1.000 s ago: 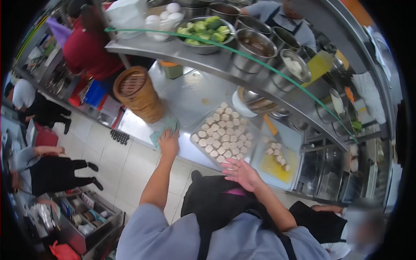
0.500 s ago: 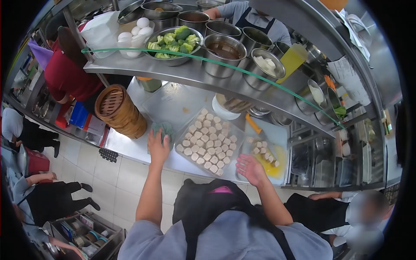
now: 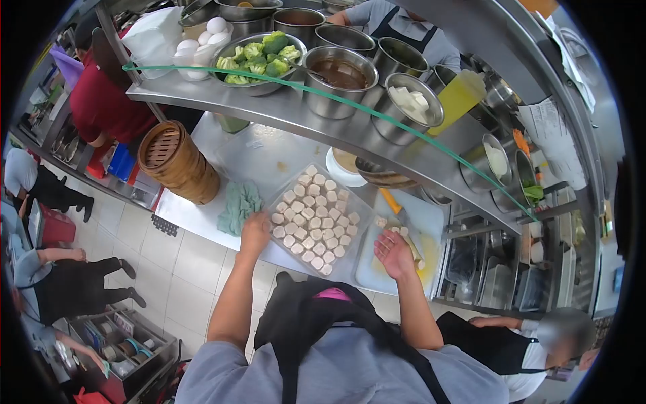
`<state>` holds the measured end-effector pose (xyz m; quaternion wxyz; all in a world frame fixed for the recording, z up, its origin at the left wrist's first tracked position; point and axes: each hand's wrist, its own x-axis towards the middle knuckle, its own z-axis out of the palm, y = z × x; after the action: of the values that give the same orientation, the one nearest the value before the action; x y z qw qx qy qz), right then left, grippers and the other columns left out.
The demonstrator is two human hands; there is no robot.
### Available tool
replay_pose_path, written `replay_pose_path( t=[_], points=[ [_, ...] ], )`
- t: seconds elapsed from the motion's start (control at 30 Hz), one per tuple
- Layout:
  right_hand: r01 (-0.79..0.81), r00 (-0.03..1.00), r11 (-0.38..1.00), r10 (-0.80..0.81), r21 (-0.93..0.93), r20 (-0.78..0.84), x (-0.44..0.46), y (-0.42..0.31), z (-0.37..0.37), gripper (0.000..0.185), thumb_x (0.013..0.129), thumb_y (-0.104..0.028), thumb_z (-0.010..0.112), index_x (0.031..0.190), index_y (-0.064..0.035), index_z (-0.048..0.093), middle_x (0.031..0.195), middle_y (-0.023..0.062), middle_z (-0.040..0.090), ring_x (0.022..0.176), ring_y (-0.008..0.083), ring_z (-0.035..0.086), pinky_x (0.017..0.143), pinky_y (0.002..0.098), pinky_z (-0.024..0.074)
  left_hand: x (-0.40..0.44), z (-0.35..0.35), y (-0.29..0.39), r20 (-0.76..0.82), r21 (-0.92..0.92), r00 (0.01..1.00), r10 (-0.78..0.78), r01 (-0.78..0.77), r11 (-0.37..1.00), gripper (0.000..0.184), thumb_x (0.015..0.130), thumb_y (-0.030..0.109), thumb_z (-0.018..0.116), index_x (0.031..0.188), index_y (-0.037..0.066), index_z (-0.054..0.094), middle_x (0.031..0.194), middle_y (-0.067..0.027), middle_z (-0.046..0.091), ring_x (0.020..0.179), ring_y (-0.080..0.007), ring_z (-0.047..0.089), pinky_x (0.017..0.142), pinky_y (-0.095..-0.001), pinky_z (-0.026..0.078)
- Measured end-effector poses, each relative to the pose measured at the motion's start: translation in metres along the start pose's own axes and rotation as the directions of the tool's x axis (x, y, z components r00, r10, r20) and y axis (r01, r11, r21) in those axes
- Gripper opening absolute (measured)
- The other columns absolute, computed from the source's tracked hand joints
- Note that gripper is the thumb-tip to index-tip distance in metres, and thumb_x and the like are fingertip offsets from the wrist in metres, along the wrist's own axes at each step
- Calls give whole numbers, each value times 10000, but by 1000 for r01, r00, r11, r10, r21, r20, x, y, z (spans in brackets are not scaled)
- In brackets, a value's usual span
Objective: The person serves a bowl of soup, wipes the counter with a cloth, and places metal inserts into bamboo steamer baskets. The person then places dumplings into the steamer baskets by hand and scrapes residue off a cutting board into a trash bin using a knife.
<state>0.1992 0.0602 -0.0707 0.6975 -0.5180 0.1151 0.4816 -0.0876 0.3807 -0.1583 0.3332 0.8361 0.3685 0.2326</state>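
My left hand (image 3: 255, 233) is closed at the left rim of a clear tray (image 3: 362, 210), its fingers curled and partly hidden. Many short, pale, cut pieces (image 3: 314, 219) stand spread across this tray. Just left of that hand lies a crumpled green cloth (image 3: 239, 205). My right hand (image 3: 396, 254) is open, palm up, fingers stretched, over a cutting board (image 3: 367, 266). More pale pieces (image 3: 418, 263) lie on the board, partly hidden by the hand. A knife (image 3: 391, 201) with a yellow handle rests on it too.
A stack of bamboo steamers (image 3: 182, 165) stands left. A white bowl (image 3: 344, 168) sits behind the tray. Overhead, a steel shelf (image 3: 269, 104) carries broccoli (image 3: 259, 57), eggs (image 3: 202, 42) and metal pots (image 3: 340, 81). Co-workers stand left, right and across the counter.
My left hand has left the green cloth and moved right to the tray's rim, its fingers now curled. My right hand has shifted over the pieces on the board. The view has shifted slightly.
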Motion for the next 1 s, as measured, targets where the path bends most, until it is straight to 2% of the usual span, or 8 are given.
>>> replay_pose_path(
  t=[0.2,0.27,0.37,0.47,0.57,0.63,0.73,1.0],
  points=[
    [32,996,999,-29,-38,90,51,2,2,355,1009,-334,555,1254,-78,569,1217,94,593,1095,270,588,983,423,481,1,-8,23,24,108,999,47,-49,993,236,914,82,543,1093,-1,671,1040,-252,676,984,-438,634,876,-513,512],
    [28,996,997,-22,-68,88,67,4,13,349,1004,-311,572,1263,-77,566,1222,98,592,1100,271,588,997,423,479,7,-6,18,73,131,989,-129,119,984,233,917,94,547,1103,9,659,1038,-244,681,974,-440,646,853,-521,520],
    [157,986,981,-149,-114,80,96,2,33,304,995,-279,599,1228,-85,568,1127,78,606,1035,225,598,944,395,501,42,-9,40,120,273,984,-128,91,958,253,926,133,561,1130,11,647,1042,-234,689,953,-444,655,839,-527,526],
    [354,933,925,-359,-135,-14,148,-9,44,271,987,-271,618,1190,-99,566,1103,43,599,1008,203,590,929,376,496,103,26,55,-48,-78,998,41,-45,996,271,940,174,566,1146,17,647,1071,-236,695,991,-424,667,871,-482,537],
    [410,889,871,-448,-271,-93,203,-18,44,481,998,-366,604,1369,-77,505,1375,151,529,1300,278,496,1132,444,367,175,62,84,-24,-316,1000,11,-18,949,290,965,207,559,1167,18,646,1101,-239,690,1058,-375,674,904,-432,538],
    [264,923,934,-317,-238,-217,226,-22,49,555,989,-417,596,1417,-87,467,1438,167,483,1359,295,436,1170,448,305,231,134,48,76,-114,992,-97,105,988,334,983,265,559,1177,7,645,1095,-257,683,1098,-344,658,916,-417,534],
    [52,932,991,-93,-125,-350,249,-23,60,608,982,-444,570,1463,-100,430,1502,176,426,1422,323,359,1197,491,243,273,175,65,242,-211,921,-305,356,910,336,982,267,562,1185,12,643,1109,-250,680,1104,-344,655,916,-429,532],
    [281,951,843,-310,-458,12,305,-5,20,370,1056,-222,439,1413,-132,472,1371,91,574,1311,267,521,1054,580,442,305,211,49,518,-605,764,-384,645,467,343,979,271,567,1206,24,638,1144,-232,671,1121,-344,646,916,-462,529]
  ],
)
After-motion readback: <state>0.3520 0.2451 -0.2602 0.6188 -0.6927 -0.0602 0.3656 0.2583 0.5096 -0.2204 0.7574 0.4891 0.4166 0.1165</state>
